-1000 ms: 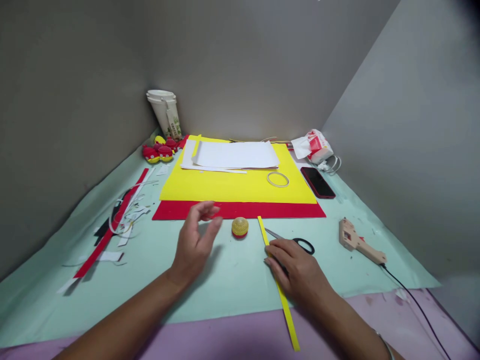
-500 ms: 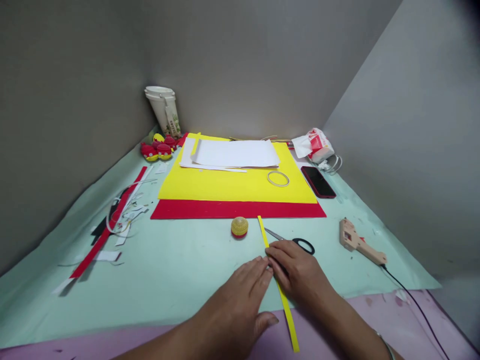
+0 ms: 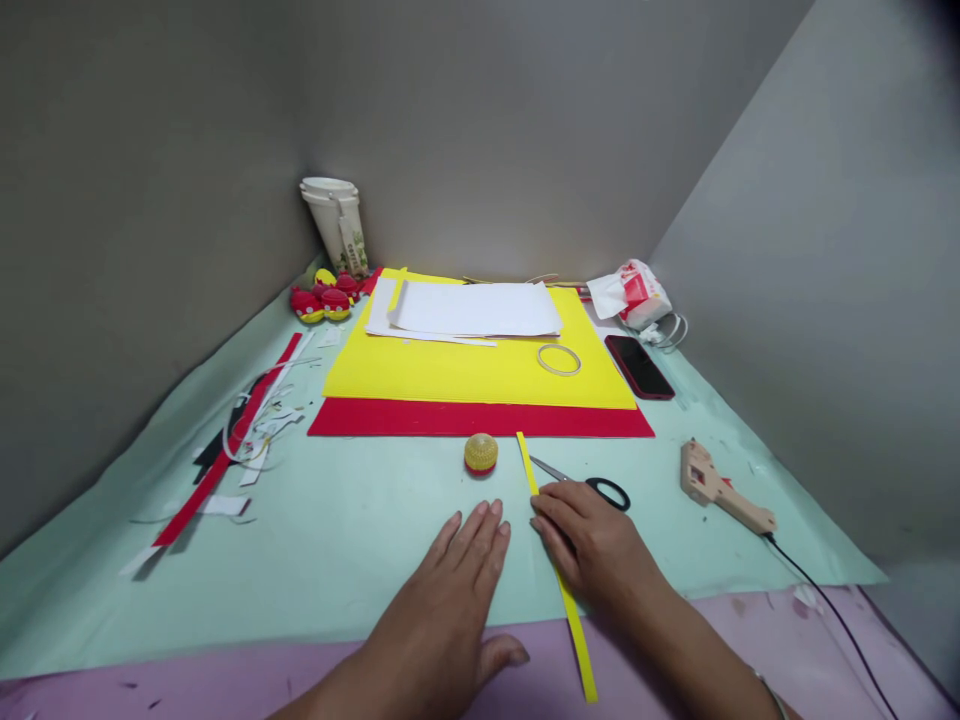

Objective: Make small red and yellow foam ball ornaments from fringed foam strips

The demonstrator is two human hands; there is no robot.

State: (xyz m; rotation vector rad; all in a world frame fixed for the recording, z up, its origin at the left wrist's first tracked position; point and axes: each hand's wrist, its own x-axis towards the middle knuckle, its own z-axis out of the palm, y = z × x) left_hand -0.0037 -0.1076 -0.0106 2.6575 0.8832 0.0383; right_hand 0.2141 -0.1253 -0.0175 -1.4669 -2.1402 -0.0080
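A long yellow paper strip (image 3: 576, 630) runs from near the red sheet down over the table's front edge. My right hand (image 3: 589, 535) is closed on its middle, fingertips pressed together on the strip. Flat on the mint cover lies my left hand (image 3: 454, 600), fingers stretched out and thumb apart, holding nothing. It is to the left of the strip, not touching it. Just beyond the hands sits a small round gold and red piece (image 3: 481, 455). Scissors with black handles (image 3: 607, 493) lie behind my right hand, which partly hides them.
Yellow sheets (image 3: 450, 375) rest on red ones (image 3: 480, 420), with white paper (image 3: 476, 308) and a ring (image 3: 559, 360) on top. A glue gun (image 3: 724, 490) and a phone (image 3: 639, 367) lie right. Red strips (image 3: 225, 455) and scraps lie left, before a white cup (image 3: 334, 225).
My left hand has moved left, away from my right hand and the strip, and its fingers have spread. My right hand stays on the strip. The camera view has shifted slightly.
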